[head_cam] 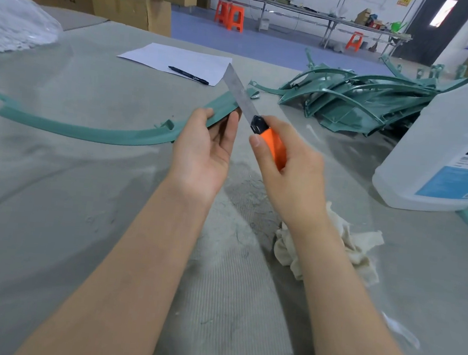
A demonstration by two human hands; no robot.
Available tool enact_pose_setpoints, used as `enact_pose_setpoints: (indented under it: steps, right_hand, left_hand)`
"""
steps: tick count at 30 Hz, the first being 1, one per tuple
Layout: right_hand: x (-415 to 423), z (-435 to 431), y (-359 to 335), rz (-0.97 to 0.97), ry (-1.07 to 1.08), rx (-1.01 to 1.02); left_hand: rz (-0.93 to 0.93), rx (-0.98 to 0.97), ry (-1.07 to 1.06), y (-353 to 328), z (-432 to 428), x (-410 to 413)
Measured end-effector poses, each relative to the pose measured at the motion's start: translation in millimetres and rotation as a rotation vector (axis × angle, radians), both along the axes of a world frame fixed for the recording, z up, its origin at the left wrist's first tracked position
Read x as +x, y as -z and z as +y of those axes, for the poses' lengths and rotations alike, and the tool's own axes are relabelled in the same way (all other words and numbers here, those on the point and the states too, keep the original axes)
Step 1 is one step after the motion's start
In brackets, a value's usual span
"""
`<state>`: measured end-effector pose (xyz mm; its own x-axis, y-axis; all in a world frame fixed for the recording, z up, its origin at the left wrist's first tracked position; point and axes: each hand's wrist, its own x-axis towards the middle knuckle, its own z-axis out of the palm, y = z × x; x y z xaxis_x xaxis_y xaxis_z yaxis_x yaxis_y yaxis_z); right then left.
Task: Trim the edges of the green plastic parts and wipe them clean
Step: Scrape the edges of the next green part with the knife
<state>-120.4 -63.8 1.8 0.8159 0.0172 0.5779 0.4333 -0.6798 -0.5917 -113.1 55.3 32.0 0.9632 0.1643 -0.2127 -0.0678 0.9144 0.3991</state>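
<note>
head view: left hand (pixel 204 151) curls around the near end of a long curved green plastic strip (pixel 88 132) over the grey felt-covered desk (pixel 51 217), right hand (pixel 288 168) clamps an orange-handled utility knife (pixel 258 122), its flat steel blade against the strip's edge. right of them, a tangled heap of green parts (pixel 357 100), a translucent plastic jug (pixel 453 147) with contents i can't make out, and a crumpled cream rag (pixel 343 250).

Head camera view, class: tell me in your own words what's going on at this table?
A person is trimming. The left hand holds one end of a long curved green part, and the right hand grips an orange utility knife, blade extended at that end's edge. More green parts lie piled at the back right. A crumpled cloth lies beside the right forearm, untouched.
</note>
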Motion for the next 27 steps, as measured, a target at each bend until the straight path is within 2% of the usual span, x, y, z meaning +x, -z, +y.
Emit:
enact_pose_setpoints:
  steps: [10,17,21,27]
  right_hand:
    - [4,0,4,-0.026,0.089,0.002]
    - [17,-27,7,0.084,0.202,0.172]
    - [14,-16,6,0.043,0.154,0.194]
    - [9,-3,10,0.041,0.034,0.099]
  left_hand:
    - [-0.007,0.054,0.038,1,-1,-2]
    - [-0.04,0.101,-0.032,-2,-4,-2]
    - [-0.026,0.06,-0.033,0,-1,-1]
    - [-0.024,0.041,-0.058,-1,1,0]
